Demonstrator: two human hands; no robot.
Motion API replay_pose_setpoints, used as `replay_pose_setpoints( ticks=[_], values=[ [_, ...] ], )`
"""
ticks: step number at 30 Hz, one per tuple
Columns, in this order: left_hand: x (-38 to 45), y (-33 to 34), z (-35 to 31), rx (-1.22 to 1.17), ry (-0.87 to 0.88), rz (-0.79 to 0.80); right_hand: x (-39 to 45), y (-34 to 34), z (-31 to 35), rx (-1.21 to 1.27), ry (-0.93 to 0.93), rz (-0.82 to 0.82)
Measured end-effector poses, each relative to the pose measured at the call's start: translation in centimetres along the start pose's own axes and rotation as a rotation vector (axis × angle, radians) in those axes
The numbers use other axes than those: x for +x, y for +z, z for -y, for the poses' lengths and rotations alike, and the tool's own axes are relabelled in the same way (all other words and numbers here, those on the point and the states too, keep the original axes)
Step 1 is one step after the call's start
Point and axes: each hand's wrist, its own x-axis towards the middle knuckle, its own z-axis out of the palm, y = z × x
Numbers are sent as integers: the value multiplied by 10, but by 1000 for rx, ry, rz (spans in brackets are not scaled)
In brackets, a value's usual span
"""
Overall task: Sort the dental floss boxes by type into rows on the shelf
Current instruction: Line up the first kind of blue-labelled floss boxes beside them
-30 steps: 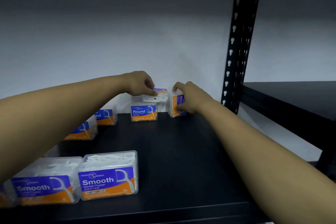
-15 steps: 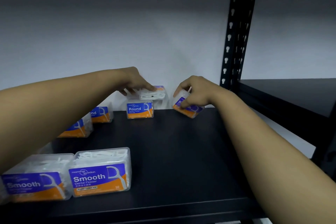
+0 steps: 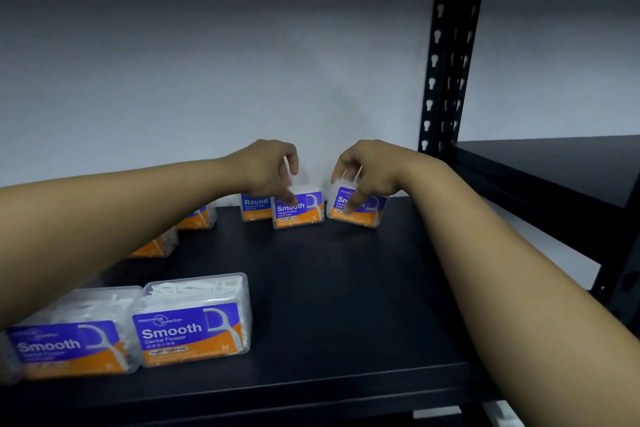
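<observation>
Clear floss boxes with blue-and-orange labels stand on a black shelf [image 3: 346, 288]. At the back, my left hand [image 3: 268, 168] grips a Smooth box [image 3: 300, 210] from above, just in front of a Round box [image 3: 255, 207]. My right hand [image 3: 367, 172] grips a second Smooth box [image 3: 360, 210], tilted, to the right of the first. Two more boxes [image 3: 195, 218] [image 3: 154, 246] run along the back left, partly hidden by my left forearm. At the front left, two Smooth boxes [image 3: 194, 322] [image 3: 69, 343] stand side by side.
A white wall closes the back of the shelf. A black perforated upright [image 3: 446, 45] stands at the right, with a neighbouring black shelf [image 3: 554, 163] beyond it. Bare shelf surface spans the middle and right front.
My left hand has taken the upper box off the Round box and set it down in front, label facing me. My right hand has turned its box so the Smooth label faces forward.
</observation>
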Motion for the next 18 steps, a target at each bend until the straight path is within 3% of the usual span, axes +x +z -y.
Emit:
replay_pose_setpoints(
  ticks=[8,18],
  values=[
    [3,-2,-15,187,140,91,0,-1,4,-5,59,97],
    [21,19,-41,351,125,220,-4,1,12,-159,152,246]
  ],
)
